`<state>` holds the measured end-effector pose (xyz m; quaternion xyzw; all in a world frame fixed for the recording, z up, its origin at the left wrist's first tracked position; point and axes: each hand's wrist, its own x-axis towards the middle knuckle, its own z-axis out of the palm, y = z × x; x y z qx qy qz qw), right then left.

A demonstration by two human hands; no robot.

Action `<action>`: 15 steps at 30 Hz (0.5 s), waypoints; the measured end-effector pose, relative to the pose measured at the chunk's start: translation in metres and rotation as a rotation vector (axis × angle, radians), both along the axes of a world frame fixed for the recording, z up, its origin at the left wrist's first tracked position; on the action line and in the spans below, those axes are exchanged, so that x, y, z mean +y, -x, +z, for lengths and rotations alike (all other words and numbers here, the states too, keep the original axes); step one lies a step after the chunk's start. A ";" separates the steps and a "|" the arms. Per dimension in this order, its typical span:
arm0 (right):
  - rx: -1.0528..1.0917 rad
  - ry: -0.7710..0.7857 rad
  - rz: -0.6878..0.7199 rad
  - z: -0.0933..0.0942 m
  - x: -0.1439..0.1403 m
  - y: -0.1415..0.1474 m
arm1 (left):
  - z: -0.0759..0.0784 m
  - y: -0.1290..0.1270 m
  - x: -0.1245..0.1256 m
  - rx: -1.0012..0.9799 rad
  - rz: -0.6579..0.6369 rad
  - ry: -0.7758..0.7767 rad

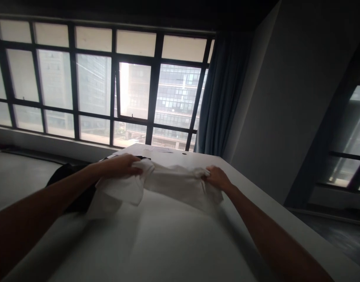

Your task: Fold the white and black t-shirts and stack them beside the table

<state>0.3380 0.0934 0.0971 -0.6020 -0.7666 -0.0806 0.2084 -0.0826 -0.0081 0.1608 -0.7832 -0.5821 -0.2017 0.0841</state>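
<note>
Tabletop (pixel 174 246); left hand (pixel 128 165), right hand (pixel 217 178) closed around cloth (pixel 174 182)

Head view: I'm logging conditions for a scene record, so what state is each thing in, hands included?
White cloth: lifted, spread between both hands, creased and hanging loose
Left hand: closed on the cloth
Right hand: closed on the cloth
Blue curtain: gathered in folds beside the windows
Handled window pane: appears ajar
Dark object: partly hidden, state unclear

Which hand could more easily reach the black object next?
Probably the left hand: it is nearer the black object, though it holds the white cloth. The right hand also grips the cloth, farther away.
</note>
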 end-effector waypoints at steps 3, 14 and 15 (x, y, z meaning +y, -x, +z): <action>0.218 -0.308 0.051 0.054 0.047 0.071 | 0.047 0.021 -0.006 0.099 0.217 -0.252; 0.046 0.376 0.444 -0.011 0.062 0.221 | -0.020 0.079 -0.030 0.309 0.456 0.211; 0.003 0.430 0.433 -0.024 0.053 0.217 | -0.030 0.079 -0.030 0.304 0.436 0.263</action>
